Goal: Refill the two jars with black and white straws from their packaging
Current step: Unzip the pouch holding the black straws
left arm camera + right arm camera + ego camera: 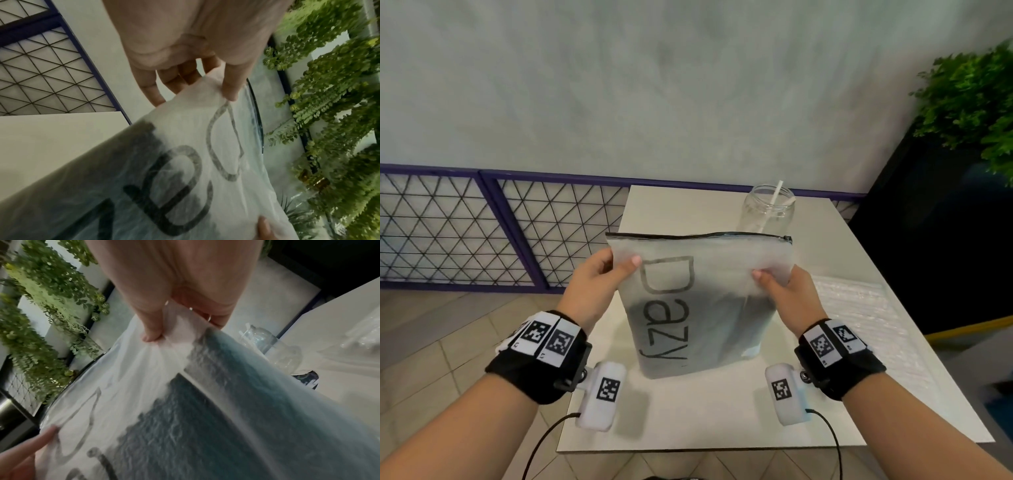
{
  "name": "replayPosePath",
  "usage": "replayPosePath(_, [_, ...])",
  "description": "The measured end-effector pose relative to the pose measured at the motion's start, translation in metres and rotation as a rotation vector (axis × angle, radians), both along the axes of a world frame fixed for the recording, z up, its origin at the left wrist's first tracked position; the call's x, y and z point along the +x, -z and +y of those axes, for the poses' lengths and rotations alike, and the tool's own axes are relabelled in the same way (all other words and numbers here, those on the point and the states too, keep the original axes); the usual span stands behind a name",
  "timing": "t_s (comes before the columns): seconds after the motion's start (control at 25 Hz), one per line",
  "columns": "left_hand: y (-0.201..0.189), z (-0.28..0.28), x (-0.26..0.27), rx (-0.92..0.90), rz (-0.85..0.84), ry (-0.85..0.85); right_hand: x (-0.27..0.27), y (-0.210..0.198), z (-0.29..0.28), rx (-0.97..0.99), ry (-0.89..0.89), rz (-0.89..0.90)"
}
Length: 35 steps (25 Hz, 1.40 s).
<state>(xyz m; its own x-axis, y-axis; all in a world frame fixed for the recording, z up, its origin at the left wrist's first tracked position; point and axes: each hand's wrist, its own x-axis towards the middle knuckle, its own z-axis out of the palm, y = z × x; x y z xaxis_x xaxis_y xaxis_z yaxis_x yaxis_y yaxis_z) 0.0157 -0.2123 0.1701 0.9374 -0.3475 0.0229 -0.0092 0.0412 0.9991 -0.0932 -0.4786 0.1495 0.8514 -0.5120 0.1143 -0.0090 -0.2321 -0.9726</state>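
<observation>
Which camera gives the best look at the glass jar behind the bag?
The head view: the glass jar stands upright on the table behind the bag, one white straw inside. The right wrist view shows it blurred, partly hidden; the left wrist view doesn't show it.

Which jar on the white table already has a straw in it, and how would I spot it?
Start at the white table, then look past the frosted zip bag printed "Dazy" held upright by both hands. Behind its top right corner stands a clear glass jar, open-mouthed. A single white straw leaning inside marks it.
</observation>
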Motion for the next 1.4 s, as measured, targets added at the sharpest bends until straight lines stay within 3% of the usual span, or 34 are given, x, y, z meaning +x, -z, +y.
replayPosePath(0.16, [-0.007,0.001,0.004,-0.026,0.021,0.0,0.001,-0.009,0.004,0.197,0.018,-0.127])
replayPosePath(0.28, [-0.012,0.001,0.008,0.085,-0.069,-0.019,0.002,-0.015,0.0,0.206,0.016,-0.142])
replayPosePath(0.52, [-0.043,-0.017,-0.011,0.678,-0.639,-0.128,0.001,-0.024,-0.007,0.29,-0.052,-0.186])
replayPosePath(0.64, [-0.052,-0.039,-0.017,1.047,-0.845,-0.022,0.001,-0.03,-0.007,0.321,-0.116,-0.191])
replayPosePath(0.72, [-0.058,-0.062,-0.02,1.029,-0.858,0.107,0.0,-0.035,-0.007,0.361,-0.144,-0.219])
replayPosePath(0.8, [-0.063,-0.081,-0.023,0.883,-0.844,0.189,-0.002,-0.039,-0.007,0.485,-0.17,-0.267])
replayPosePath(0.92, [-0.068,-0.101,-0.027,0.728,-0.797,0.21,-0.006,-0.041,-0.005,0.709,-0.198,-0.275])
replayPosePath(1.04, [-0.076,-0.12,-0.035,0.583,-0.77,0.264,-0.009,-0.044,0.001,0.792,-0.221,-0.244])
replayPosePath(1.16, [-0.08,-0.137,-0.039,0.599,-0.825,0.261,-0.008,-0.045,0.004,0.823,-0.244,-0.254])
replayPosePath(1.4, [-0.07,-0.137,-0.031,0.826,-1.006,0.203,0.004,-0.044,0.003,0.897,-0.2,-0.301])
